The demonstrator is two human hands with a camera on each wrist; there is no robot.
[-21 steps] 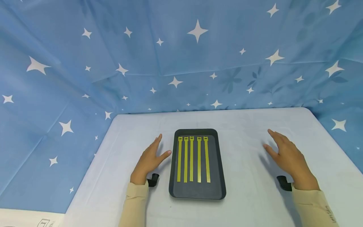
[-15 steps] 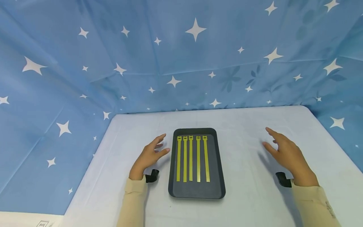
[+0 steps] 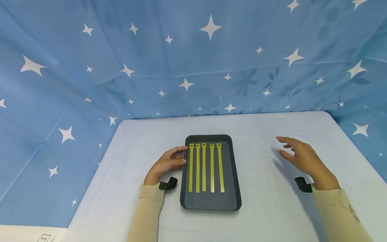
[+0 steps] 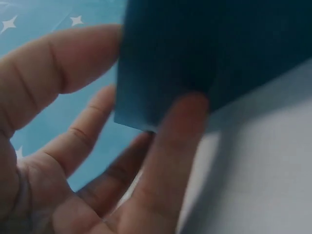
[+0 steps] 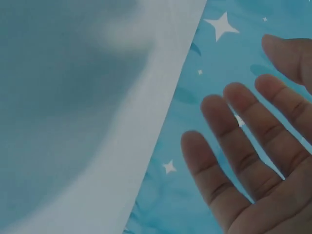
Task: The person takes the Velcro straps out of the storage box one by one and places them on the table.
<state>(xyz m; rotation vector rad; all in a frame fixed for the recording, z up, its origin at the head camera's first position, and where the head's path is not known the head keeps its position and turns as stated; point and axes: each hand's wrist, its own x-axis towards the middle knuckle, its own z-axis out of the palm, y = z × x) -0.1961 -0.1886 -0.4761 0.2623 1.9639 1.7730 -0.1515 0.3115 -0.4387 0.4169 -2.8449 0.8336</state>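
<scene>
A dark grey rectangular tray (image 3: 208,203) lies on the white-covered table. Inside it, several yellow cable straps with slotted heads (image 3: 204,168) lie side by side, heads toward the far end. At the tray's left rim is my left hand (image 3: 167,163), its fingers loosely bent and their tips against the side. In the left wrist view, the thumb and fingers of that hand (image 4: 83,146) meet the tray's outer wall (image 4: 161,73), which looks dark blue. Well right of the tray, my right hand (image 3: 299,156) hovers above the table, fingers spread, holding nothing.
The white tablecloth (image 3: 260,201) reaches around the tray on every side. A blue curtain with white stars (image 3: 181,60) stands behind and at both sides. Each wrist carries a black camera mount, such as the left mount (image 3: 169,184).
My left hand has moved right and now touches the tray's left rim. My right hand has shifted slightly, its fingers a little more bent. The tray and straps stay in place.
</scene>
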